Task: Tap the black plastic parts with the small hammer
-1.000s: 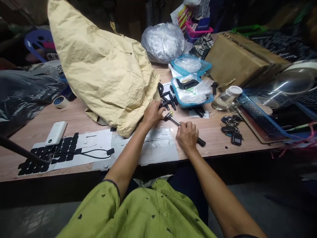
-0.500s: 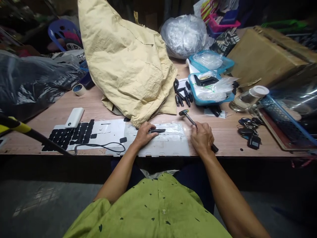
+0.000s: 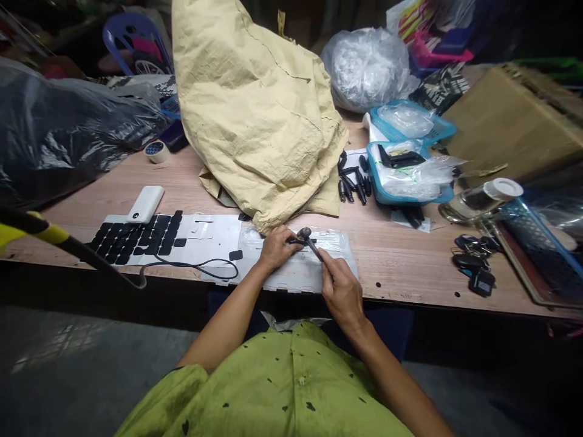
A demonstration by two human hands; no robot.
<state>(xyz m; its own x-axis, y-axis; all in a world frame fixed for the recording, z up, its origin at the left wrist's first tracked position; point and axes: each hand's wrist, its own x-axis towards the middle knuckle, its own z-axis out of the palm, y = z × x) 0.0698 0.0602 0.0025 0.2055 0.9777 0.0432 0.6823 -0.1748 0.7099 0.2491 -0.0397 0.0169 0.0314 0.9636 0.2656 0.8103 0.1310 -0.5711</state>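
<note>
My left hand (image 3: 276,247) is closed on a small black part (image 3: 298,241), pressing it down on a clear plastic sheet (image 3: 334,243) at the front edge of the wooden table (image 3: 392,261). My right hand (image 3: 340,290) grips the handle of a small hammer (image 3: 308,238), whose metal head sits right over the black part by my left fingers. More black parts (image 3: 353,182) lie in a loose pile behind, beside a blue tray (image 3: 378,182).
A big tan paper sack (image 3: 259,109) stands at the back. A white sheet with black pads (image 3: 136,237), a white power bank (image 3: 146,204) and a black cable lie to the left. Keys (image 3: 473,264), a jar (image 3: 478,200), a cardboard box (image 3: 510,121) and bags fill the right.
My left hand took a black part from the pile and brought it to the plastic sheet. My right hand swung the hammer left, its head now over that part.
</note>
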